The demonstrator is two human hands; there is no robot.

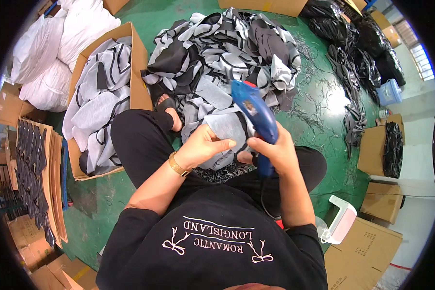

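Note:
My right hand (278, 147) is wrapped round a blue handheld electric cutter (258, 113), whose head points away from me and whose cord trails down past my lap. Opposite it, my left hand (203, 147) pinches a grey fabric piece (224, 126) with black edging, thumb on top. The fabric lies between my hands, close to the cutter's body; whether the blade touches it is hidden. Just beyond spreads a big heap of grey and black fabric pieces (232, 60) on the floor, between and past my feet.
An open cardboard box (140, 72) full of similar pieces stands at my left. White sacks (53, 53) are piled behind it. Dark thin scraps litter the green floor (326, 92). To the right are black plastic bags (372, 63), cartons and a white-pink device (340, 220).

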